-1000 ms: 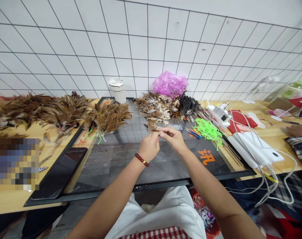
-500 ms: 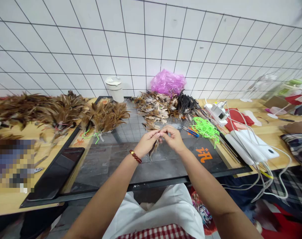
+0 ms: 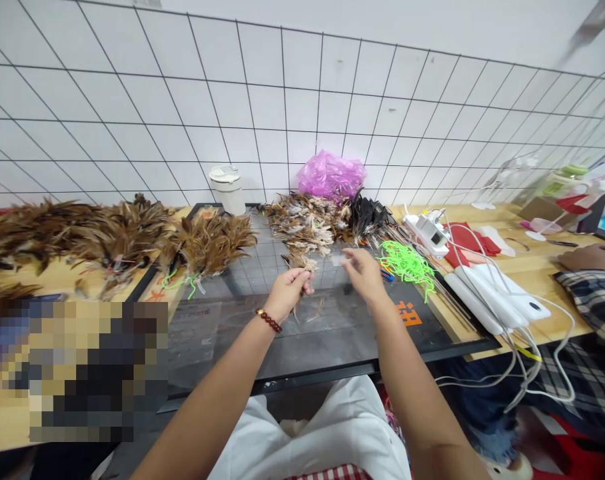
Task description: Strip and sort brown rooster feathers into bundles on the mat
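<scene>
The left hand (image 3: 288, 291) pinched a few brown feathers (image 3: 302, 308), which hung just above the dark cutting mat (image 3: 327, 340). The right hand (image 3: 363, 272) was lifted apart from it, fingertips nipping something small and pale, too blurred to name. The mat's near half lay open; its far edge was crowded by a loose feather pile (image 3: 307, 223), with green cord (image 3: 407, 260) to the right. The wooden bench (image 3: 532, 267) stood against a white wall behind a wire grid (image 3: 282, 100). Another person's hand (image 3: 590, 257) rested far right.
</scene>
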{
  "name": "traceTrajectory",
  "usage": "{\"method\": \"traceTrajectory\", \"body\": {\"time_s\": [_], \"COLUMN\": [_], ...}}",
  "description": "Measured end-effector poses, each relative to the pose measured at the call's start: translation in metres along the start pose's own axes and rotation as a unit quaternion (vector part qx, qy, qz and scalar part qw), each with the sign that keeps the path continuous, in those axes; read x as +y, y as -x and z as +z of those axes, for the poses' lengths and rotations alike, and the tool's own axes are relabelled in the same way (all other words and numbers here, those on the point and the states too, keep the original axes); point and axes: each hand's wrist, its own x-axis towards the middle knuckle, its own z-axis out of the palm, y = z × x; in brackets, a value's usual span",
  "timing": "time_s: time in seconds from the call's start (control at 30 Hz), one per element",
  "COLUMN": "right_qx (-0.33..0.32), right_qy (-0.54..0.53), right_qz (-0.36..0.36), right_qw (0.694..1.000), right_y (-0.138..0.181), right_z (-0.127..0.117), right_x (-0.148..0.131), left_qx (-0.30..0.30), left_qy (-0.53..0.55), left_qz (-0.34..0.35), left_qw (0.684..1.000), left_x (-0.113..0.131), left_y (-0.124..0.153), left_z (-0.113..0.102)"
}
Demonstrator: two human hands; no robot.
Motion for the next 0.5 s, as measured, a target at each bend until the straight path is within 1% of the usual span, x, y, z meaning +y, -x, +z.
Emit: {"method": "traceTrajectory", "body": {"time_s": [0.03,0.07,0.1,0.13,0.2,0.27,0.3,0.37,0.43,0.5], "right_qx": [0.031,0.044,0.037,0.017,-0.028,-0.049,-0.05,-0.053,-0.057,-0.057], "right_qy": [0.1,0.189,0.256,0.303,0.346,0.361,0.363,0.339,0.268,0.178], "right_qz": [0.052,0.106,0.152,0.188,0.219,0.198,0.172,0.11,0.07,0.051], "right_qw": [0.993,0.975,0.954,0.934,0.912,0.91,0.914,0.933,0.959,0.981], "right_y": [0.0,0.0,0.001,0.002,0.005,0.006,0.006,0.005,0.005,0.007], "right_z": [-0.007,-0.013,-0.018,-0.021,-0.023,-0.02,-0.017,-0.009,0.0,0.012], "right_x": [0.008,0.016,0.023,0.028,0.034,0.032,0.029,0.021,0.01,-0.002], "left_qx": [0.012,0.021,0.027,0.031,0.04,0.052,0.057,0.064,0.07,0.074], "left_qy": [0.013,0.028,0.04,0.049,0.054,0.046,0.045,0.052,0.069,0.086], "left_qz": [0.001,0.002,0.003,0.003,0.003,0.005,0.007,0.011,0.011,0.012], "left_qw": [1.0,0.999,0.999,0.998,0.998,0.998,0.997,0.997,0.995,0.993], "left_x": [0.0,0.0,0.001,0.001,0.001,0.002,0.002,0.002,0.001,0.001], "left_y": [-0.001,-0.001,-0.001,-0.002,-0.002,-0.003,-0.003,-0.003,-0.004,-0.005], "left_z": [-0.001,-0.002,-0.003,-0.003,-0.004,-0.004,-0.004,-0.004,-0.005,-0.005]}}
